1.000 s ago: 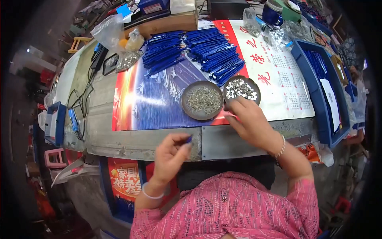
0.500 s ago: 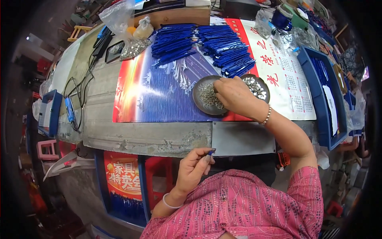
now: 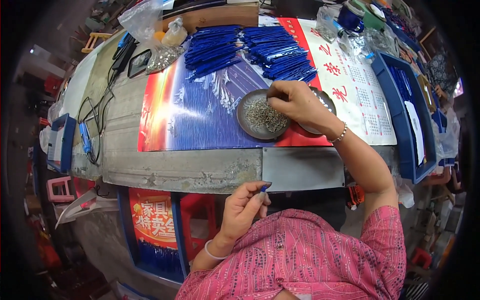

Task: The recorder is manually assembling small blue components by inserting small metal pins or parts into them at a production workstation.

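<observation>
My left hand [image 3: 243, 210] is near my chest, below the table's front edge. Its thumb and fingers pinch a small dark blue piece [image 3: 263, 189], most of it covered by the fingertips. My right hand [image 3: 301, 106] reaches across the table, fingers drawn together over the far right side of a round dark dish [image 3: 243, 126]. Small silvery metal pieces, like pins or screws, are heaped in this dish [image 3: 265, 114]. Whatever the right fingertips hold is hidden. Partly behind that hand sits a second dish [image 3: 334, 106] with small shiny discs.
Two heaps of blue strips [image 3: 212, 50] [image 3: 280, 52] lie beyond the dishes on a printed poster [image 3: 190, 125]. A blue tray [image 3: 382, 75] stands at the right. Plastic bags [image 3: 162, 59], cables and a blue-handled tool [image 3: 86, 137] are at the left. Below, a blue bin [image 3: 125, 215] holds more strips.
My right hand has shifted slightly toward the far side of the pin dish, baring more of its contents. My left hand keeps its pinch. The whole view has shifted a little.
</observation>
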`<state>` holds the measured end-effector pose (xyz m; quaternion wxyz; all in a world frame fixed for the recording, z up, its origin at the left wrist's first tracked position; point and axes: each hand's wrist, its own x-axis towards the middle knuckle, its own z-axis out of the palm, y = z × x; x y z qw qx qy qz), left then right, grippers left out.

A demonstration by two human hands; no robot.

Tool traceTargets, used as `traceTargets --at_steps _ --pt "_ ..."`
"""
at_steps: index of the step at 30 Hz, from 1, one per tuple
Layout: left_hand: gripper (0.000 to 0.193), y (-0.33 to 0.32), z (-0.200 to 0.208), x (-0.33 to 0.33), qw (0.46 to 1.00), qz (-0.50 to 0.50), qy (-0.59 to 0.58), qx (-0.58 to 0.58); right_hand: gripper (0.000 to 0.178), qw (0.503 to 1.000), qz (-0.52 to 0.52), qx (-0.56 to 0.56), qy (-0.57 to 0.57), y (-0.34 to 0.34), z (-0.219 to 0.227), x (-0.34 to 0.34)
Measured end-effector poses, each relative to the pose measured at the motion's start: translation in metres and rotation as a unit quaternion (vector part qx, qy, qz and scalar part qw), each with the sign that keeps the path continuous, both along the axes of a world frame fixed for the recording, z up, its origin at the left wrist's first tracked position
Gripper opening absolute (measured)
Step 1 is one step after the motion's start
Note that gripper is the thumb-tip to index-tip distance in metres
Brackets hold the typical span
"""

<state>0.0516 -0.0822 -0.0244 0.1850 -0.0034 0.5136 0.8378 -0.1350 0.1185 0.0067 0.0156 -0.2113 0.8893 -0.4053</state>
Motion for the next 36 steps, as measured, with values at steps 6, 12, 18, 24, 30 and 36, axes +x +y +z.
traceTargets --at_steps 6,12,18,24,30,36 --pt "0.025 0.000 0.000 -0.001 0.999 -0.016 0.020 -0.039 0.014 0.982 -0.017 -0.123 -0.144 0.006 -0.004 -0.007" --pt "0.025 0.004 0.001 -0.003 0.999 -0.031 0.013 -0.027 0.010 0.980 0.002 -0.169 -0.108 0.008 -0.006 -0.007" --pt "0.021 0.009 0.007 -0.003 0.998 -0.028 0.026 -0.047 0.011 0.967 0.022 -0.185 -0.171 0.015 0.004 0.002" --pt "0.018 0.012 0.020 -0.026 0.931 -0.028 0.270 -0.246 0.015 0.905 0.044 -0.269 -0.328 0.026 0.007 0.039" --pt "0.025 0.020 0.030 -0.045 0.808 -0.025 0.471 -0.352 0.018 0.823 0.048 -0.342 -0.451 0.036 0.020 0.079" --pt "0.026 0.029 0.031 -0.057 0.784 -0.034 0.506 -0.358 0.017 0.783 0.021 -0.356 -0.509 0.047 0.021 0.084"
